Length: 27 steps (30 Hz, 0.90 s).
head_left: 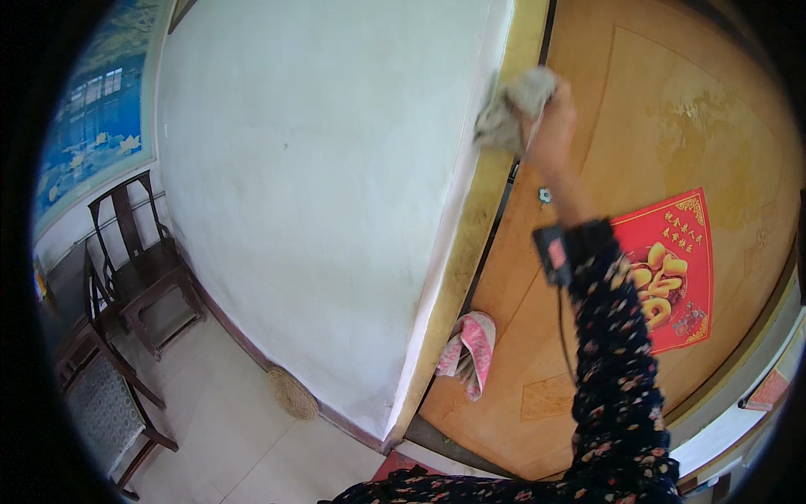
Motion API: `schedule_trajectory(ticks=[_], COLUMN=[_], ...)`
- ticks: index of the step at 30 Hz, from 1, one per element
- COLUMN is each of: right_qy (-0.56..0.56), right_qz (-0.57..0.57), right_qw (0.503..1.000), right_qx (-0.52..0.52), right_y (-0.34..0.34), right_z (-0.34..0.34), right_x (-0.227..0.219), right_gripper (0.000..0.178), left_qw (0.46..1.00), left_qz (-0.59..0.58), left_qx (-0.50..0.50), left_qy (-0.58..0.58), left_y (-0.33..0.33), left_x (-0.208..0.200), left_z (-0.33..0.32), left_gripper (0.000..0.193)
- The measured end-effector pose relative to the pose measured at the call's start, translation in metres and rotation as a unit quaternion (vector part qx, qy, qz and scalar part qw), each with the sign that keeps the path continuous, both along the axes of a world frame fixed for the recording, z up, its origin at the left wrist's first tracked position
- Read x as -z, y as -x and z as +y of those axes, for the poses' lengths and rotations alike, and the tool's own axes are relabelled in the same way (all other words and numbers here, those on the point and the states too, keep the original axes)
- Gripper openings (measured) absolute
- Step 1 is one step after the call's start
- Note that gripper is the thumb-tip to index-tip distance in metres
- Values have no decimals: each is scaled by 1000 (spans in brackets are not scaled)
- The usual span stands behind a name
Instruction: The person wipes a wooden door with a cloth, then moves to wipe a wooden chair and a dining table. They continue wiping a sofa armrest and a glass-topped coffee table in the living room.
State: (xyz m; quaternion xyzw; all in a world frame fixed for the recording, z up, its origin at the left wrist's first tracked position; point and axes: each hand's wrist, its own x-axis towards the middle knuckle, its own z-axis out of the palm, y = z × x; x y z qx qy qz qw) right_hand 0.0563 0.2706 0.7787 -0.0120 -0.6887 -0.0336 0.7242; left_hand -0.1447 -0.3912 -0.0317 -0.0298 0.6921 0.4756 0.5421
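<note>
My right hand [550,126], a little blurred, is closed around a crumpled grey cloth [508,113]. The cloth lies over the yellowish door frame [457,269], high up beside the edge of the wooden door [579,50]. A dark floral sleeve covers my right arm, and a small dark device [552,254] with a cable sits at the wrist. Lower on the door, near its edge, hangs a pink and white towel [474,344]. My left hand does not show.
A red poster [672,269] with gold pictures is on the door. The pale wall [319,210] stands left of the frame. Dark wooden chairs [155,269] are at the far left, and a round woven mat [292,395] leans at the wall's foot.
</note>
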Motion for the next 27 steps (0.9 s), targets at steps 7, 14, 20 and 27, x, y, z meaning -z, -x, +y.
schedule_trajectory(ticks=[7, 14, 20, 27], right_qy=[88, 28, 72, 74], right_qz=[40, 53, 36, 99], right_qw=[979, 997, 997, 986], right_qx=[179, 47, -3, 114], right_y=[6, 11, 11, 5], right_z=[-12, -2, -1, -6], right_x=[-127, -64, 18, 97], right_gripper=[42, 45, 44, 37], left_qw=[1000, 999, 993, 986], left_qz=[-19, -45, 17, 78], left_qx=[-6, -12, 33, 56], left_qy=[-2, 12, 109, 136], left_y=[5, 18, 41, 56], left_x=[-25, -41, -81, -129], left_z=[26, 12, 1, -10], left_gripper=[14, 20, 25, 36])
